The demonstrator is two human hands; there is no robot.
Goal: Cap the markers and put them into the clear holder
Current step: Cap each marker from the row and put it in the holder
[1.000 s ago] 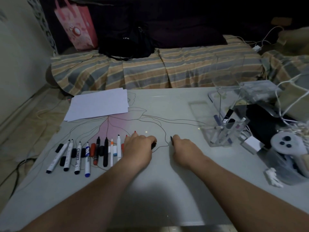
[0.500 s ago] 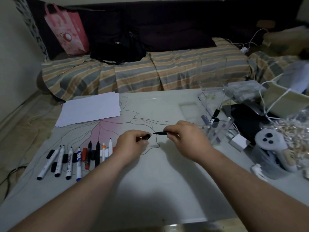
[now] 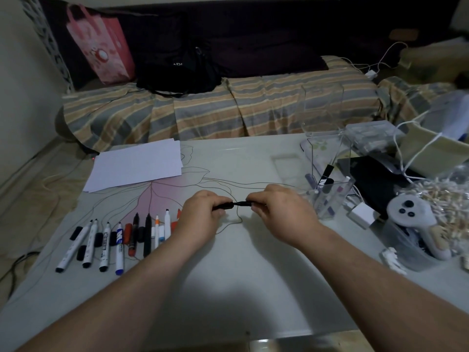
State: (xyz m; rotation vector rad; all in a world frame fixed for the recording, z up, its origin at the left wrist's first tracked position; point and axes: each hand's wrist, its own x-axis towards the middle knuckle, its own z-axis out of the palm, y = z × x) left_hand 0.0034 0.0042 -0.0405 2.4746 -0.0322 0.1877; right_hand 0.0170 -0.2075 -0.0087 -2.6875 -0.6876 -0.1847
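Observation:
My left hand (image 3: 203,217) pinches a black cap (image 3: 224,206) and my right hand (image 3: 281,212) grips a black marker (image 3: 244,204). Cap and marker tip meet end to end above the table's middle. A row of several uncapped markers (image 3: 106,241) with loose caps (image 3: 81,252) lies on the table at the left. The clear holder (image 3: 330,199) stands just right of my right hand with a few markers inside.
A stack of white paper (image 3: 137,168) lies at the back left of the table (image 3: 241,288). Empty clear boxes (image 3: 322,110), a black device (image 3: 373,181), a white controller (image 3: 411,214), cables and a charger (image 3: 361,214) crowd the right side. A striped sofa runs behind.
Both hands lifted off the table, the left with the cap and the right with the marker, and came together; the gap between cap and tip has closed.

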